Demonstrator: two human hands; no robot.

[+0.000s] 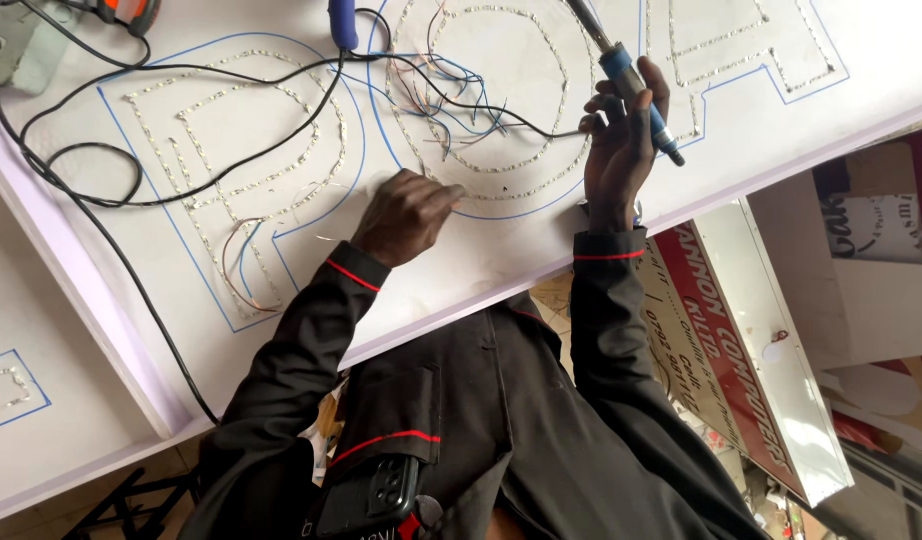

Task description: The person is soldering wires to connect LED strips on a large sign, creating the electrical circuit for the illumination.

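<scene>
A white sign board (501, 250) lies flat, with blue letter outlines and rows of small LED modules (311, 150) stuck inside them. My right hand (621, 140) grips a blue-handled soldering iron (636, 95) over the round letter's right side, its metal tip pointing up and away. The end of a black cable (556, 132) touches that hand's fingertips. My left hand (406, 215) rests on the board at the round letter's lower left, fingers bunched together; I see nothing thick in them. A tangle of thin coloured wires (451, 95) lies inside the round letter.
Black cables (131, 195) loop over the left letter and run off the board's near edge. A second blue handle (343, 20) and a grey box (11, 45) sit at the far side. A red-and-white sign panel (741, 350) leans below the board's right edge.
</scene>
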